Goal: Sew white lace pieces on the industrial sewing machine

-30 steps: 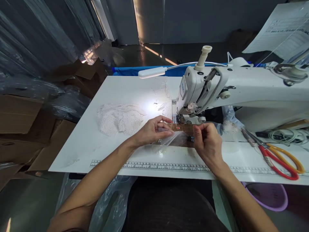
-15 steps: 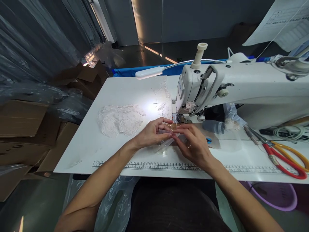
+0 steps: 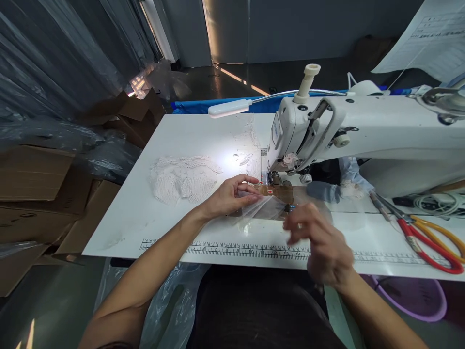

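My left hand (image 3: pixel 234 195) is closed on the edge of a piece of sheer white fabric (image 3: pixel 267 207), thumb below and fingers above. The fabric lies in front of the sewing machine's presser foot (image 3: pixel 271 178), over a brown patch (image 3: pixel 283 194) on the machine bed. My right hand (image 3: pixel 323 242) is raised to the right of the fabric, apart from my left hand. Its fingers look curled but are smeared by motion, so I cannot make out whether they hold anything. A small blue and dark object (image 3: pixel 289 208) shows just beyond its fingertips.
White lace pieces (image 3: pixel 185 179) lie on the left of the table. The white sewing machine (image 3: pixel 381 121) fills the right, with a lamp (image 3: pixel 229 108) beside its head. Red and orange-handled scissors (image 3: pixel 428 242) lie at right. A printed ruler (image 3: pixel 250 252) runs along the front edge.
My right hand has left the fabric beside my left hand and moved right and toward me. My left hand has stayed in place. More of the sheer fabric and brown patch now shows.
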Demonstrator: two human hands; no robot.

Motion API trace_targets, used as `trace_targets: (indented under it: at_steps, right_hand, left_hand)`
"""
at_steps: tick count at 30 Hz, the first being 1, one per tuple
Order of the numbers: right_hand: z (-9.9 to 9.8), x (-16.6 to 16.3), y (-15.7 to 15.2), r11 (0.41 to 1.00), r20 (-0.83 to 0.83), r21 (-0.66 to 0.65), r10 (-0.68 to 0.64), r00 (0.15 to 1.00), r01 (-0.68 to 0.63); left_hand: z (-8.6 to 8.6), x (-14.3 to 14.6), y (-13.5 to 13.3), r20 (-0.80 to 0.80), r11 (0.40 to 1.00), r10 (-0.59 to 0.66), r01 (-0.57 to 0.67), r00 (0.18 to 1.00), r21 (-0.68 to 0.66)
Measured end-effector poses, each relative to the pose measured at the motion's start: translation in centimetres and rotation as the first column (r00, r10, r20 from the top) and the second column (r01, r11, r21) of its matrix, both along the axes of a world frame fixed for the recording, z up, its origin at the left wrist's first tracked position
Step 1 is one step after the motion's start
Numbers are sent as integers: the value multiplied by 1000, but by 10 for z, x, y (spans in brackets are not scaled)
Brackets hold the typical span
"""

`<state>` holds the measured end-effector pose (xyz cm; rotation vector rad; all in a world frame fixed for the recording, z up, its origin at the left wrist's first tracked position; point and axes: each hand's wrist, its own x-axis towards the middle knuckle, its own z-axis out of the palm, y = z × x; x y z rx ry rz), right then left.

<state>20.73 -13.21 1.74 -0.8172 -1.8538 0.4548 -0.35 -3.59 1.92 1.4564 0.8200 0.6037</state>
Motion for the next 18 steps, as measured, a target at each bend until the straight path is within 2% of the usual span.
trace_targets:
  at_steps: [3,6,9,11,13,15,17,18]
  right_hand:
    - [-8,1,21,973,196,-189,-93,976,130]
    - [-17,-8,35,939,312,-314,-34,950,137]
    - [-19,-17,25,863,255,-502,98,962,45]
    - [-18,-18,11,829,219,-558,129,967,16]
    - [-16,-13,-2,852,228,-523,111,967,25]
    - [-11,-2,-8,894,260,-446,84,962,43]
    - [-2,13,-10,929,297,-366,60,953,56]
    - [3,21,-10,944,310,-326,51,949,55]
  left_hand:
    - [4,-1,-1,19,998,-62,62,998,6]
    - [15,-6,-2,-16,991,-134,134,991,26]
    - [24,-14,1,-97,981,-178,184,979,59]
    - [26,-17,7,-219,956,-223,257,950,140]
    - [24,-15,16,-442,886,-156,323,883,332]
    - [19,-6,25,-618,745,74,368,783,556]
    - [14,7,35,-649,605,234,414,724,680]
    - [12,15,39,-639,567,247,426,728,705]
